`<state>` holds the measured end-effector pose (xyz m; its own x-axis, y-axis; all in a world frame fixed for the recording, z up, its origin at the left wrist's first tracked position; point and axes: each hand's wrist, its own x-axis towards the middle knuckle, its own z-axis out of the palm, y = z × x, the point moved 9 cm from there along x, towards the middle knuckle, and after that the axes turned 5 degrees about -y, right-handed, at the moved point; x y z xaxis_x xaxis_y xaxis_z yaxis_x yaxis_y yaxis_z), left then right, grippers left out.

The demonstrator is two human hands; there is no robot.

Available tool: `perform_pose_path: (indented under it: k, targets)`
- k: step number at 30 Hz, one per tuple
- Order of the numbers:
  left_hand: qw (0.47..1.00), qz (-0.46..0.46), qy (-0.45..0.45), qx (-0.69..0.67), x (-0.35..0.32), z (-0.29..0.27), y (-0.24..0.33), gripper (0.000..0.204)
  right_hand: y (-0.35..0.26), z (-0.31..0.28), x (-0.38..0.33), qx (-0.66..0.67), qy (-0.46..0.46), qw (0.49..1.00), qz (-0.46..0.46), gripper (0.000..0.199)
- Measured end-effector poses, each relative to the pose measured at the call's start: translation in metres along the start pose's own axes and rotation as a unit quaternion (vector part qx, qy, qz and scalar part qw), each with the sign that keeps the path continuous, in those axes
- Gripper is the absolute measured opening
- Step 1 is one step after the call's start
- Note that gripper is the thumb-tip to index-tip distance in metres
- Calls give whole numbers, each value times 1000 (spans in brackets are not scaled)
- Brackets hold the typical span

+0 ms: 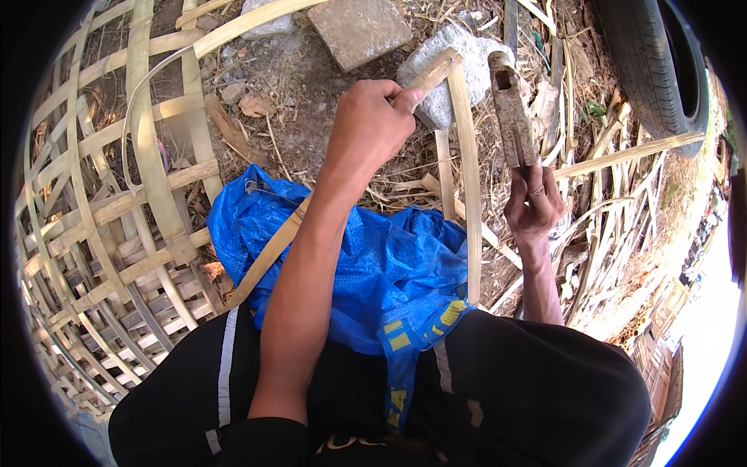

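My left hand [372,123] is closed round a short length of bamboo strip [436,71], its far end over a pale rough stone [455,47]. At that end the bamboo meets another strip [467,171] that runs down toward my right knee. In my right hand [534,201], the fingers wrap the lower end of a rusty, broad-bladed tool [510,109] with a hole near its top. The blade points away from me, right of the stone. A crumpled blue plastic sheet [373,249] lies across my lap, and a bamboo strip [268,253] crosses it beneath my left forearm.
Woven bamboo lattice [101,210] fills the left side. A flat brown block [359,31] sits beyond my left hand. At the far right stands a black tyre [654,66]. Loose bamboo strips and shavings [607,210] cover the ground on the right.
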<state>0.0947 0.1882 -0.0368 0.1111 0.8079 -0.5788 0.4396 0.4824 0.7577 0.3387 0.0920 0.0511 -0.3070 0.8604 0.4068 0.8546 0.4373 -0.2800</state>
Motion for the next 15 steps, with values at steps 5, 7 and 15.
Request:
perform_pose_path:
  k: [5,7,15]
  targets:
    - [1000,-20,-19,-12,4,3,-5,37,5,35,9,-74,-120,990,13,62]
    - [1000,-4,-5,-4,5,3,-5,37,1,34,17,-17,-94,995,16,62]
    - [1000,-19,-16,11,1,1,-2,36,3,31,12,2,-89,994,66,66]
